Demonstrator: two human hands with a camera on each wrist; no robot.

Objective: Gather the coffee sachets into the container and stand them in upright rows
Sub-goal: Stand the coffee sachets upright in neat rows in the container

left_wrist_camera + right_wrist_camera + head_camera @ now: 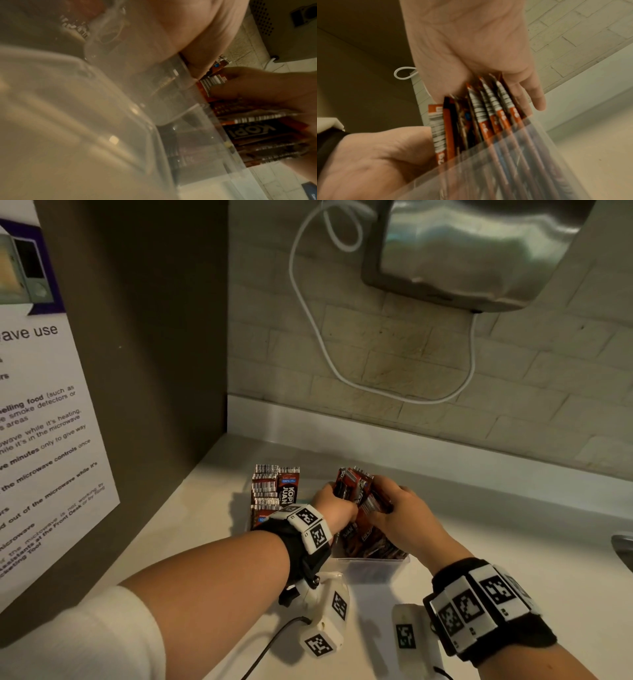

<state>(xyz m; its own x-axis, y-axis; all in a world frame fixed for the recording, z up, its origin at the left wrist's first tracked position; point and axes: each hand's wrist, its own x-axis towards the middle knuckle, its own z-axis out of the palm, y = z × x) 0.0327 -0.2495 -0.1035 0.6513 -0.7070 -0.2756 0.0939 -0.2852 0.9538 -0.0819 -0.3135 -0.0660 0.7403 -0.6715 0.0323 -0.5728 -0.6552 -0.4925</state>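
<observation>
Your left hand [334, 505] and right hand [399, 510] squeeze a bundle of sachets [359, 494] between them, left fingers curled on its near-left side, right palm and fingers clamped on the other. The bundle stands in the clear container [373, 565] on the tabletop [513, 542], tops poking above the rim. Just left of your left hand, a neat upright row [274, 491] stands; whether it shares that container, I can't tell from here.

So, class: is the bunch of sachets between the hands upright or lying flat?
Upright, slightly fanned: the sachets stand on end, tops above the container rim.
</observation>
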